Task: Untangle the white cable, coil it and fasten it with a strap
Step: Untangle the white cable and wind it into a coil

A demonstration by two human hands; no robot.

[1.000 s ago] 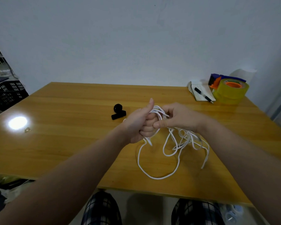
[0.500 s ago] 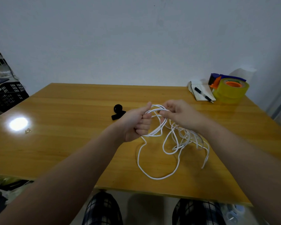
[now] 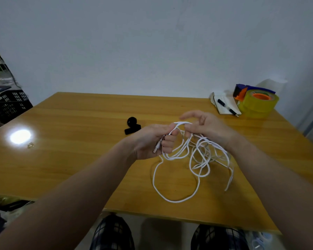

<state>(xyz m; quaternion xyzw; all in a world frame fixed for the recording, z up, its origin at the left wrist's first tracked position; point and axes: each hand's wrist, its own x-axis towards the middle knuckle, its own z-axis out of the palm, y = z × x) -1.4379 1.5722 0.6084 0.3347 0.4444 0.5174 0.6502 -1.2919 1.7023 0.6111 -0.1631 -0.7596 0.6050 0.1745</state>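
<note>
White cable (image 3: 199, 159) tangle sags near and right of the hands; left hand (image 3: 152, 139) clamps its plug end, right hand (image 3: 206, 129) pinches the adjoining strand.

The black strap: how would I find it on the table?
Look at the wooden table. Near its middle, just beyond the left hand, lies the black strap. Unlike the white cable, it is short, black and rolled at one end.

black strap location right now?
Head view: the black strap lies on the table, just left of and beyond the left hand, untouched.
</note>
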